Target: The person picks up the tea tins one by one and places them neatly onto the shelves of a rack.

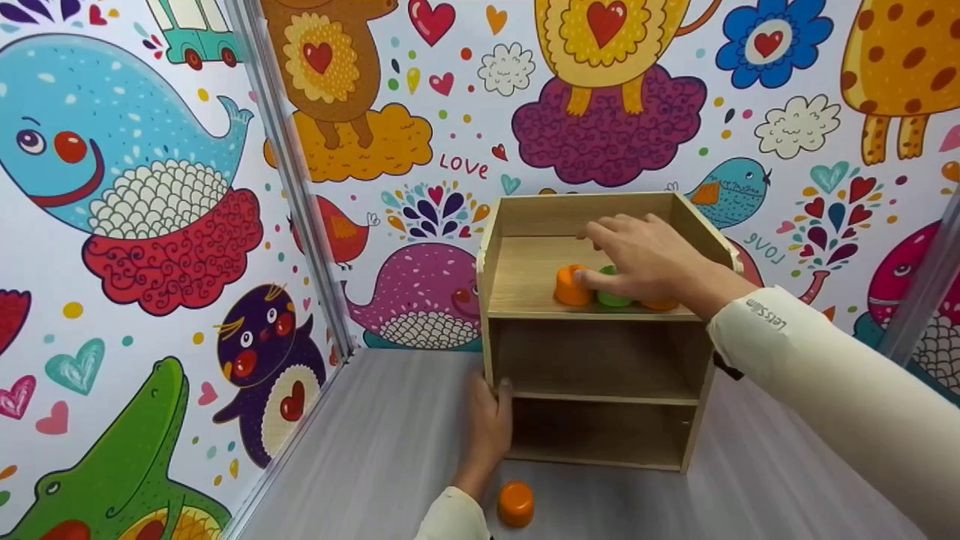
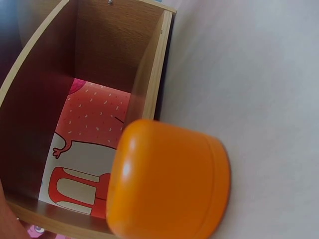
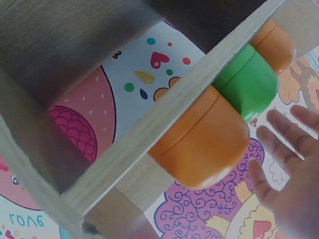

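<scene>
A small wooden shelf unit stands on the table against the patterned wall. On its top board, near the front edge, sit an orange cup, a green cup and a second orange cup in a row, rims down. My right hand is over this row with its fingers spread; in the right wrist view they show apart from the cups. Low on the unit's left side panel, my left hand grips the edge, thumb at the front. Another orange cup stands on the table near my left hand.
Two open compartments lie below the top board, which has raised side and back panels. The grey tabletop extends to both sides of the unit. A metal wall strip runs down at the left corner.
</scene>
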A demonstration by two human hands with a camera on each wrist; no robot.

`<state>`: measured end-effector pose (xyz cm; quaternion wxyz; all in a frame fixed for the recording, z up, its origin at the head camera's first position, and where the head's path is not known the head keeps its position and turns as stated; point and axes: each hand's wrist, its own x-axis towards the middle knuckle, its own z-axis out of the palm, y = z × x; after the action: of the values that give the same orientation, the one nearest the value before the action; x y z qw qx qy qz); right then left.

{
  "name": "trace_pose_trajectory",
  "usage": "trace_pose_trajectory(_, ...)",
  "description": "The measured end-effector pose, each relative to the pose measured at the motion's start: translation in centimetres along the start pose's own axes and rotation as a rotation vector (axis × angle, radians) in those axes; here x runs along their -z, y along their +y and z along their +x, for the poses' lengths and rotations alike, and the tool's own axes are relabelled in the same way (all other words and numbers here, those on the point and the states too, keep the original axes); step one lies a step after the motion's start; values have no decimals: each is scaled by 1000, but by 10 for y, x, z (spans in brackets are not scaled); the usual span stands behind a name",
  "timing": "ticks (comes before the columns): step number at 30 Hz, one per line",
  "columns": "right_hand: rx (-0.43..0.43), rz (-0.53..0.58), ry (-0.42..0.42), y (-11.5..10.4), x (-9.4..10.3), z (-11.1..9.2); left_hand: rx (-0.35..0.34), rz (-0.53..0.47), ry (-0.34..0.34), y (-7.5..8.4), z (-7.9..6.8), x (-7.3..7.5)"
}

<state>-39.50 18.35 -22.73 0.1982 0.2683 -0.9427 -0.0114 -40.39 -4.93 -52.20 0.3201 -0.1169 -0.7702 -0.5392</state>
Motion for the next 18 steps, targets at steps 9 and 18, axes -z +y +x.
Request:
trace_pose_trajectory(9, 74, -32, 183, -10, 3, -22, 15, -7, -7, 2, -1, 1)
trace_pose_trajectory(18, 128, -2, 348, -28, 1, -52, -3, 3, 10, -1, 0, -1)
